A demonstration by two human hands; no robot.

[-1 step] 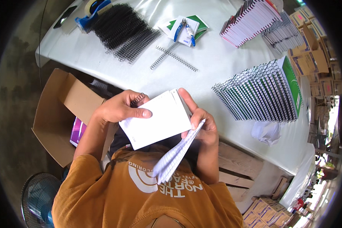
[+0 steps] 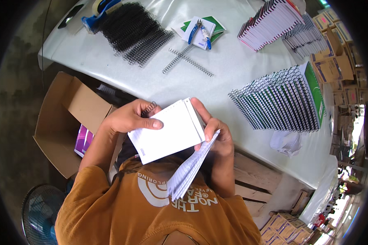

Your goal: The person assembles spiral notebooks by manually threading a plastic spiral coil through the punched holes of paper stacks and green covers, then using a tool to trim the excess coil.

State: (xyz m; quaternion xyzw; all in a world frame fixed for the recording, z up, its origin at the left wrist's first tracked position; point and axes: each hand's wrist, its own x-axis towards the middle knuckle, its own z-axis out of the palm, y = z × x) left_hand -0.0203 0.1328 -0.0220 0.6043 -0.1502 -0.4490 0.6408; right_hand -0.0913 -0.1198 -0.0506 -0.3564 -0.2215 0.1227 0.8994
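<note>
Your left hand (image 2: 129,118) grips the white paper pad (image 2: 167,130) from its left side; your right hand (image 2: 216,134) pinches its right edge

Small notebook-making workshop, white table (image 2: 233,69) with rows of spiral notebooks (image 2: 284,100), a heap of black binding coils (image 2: 135,28), blue pliers (image 2: 200,30), cardboard boxes (image 2: 335,57) stacked beside
</note>
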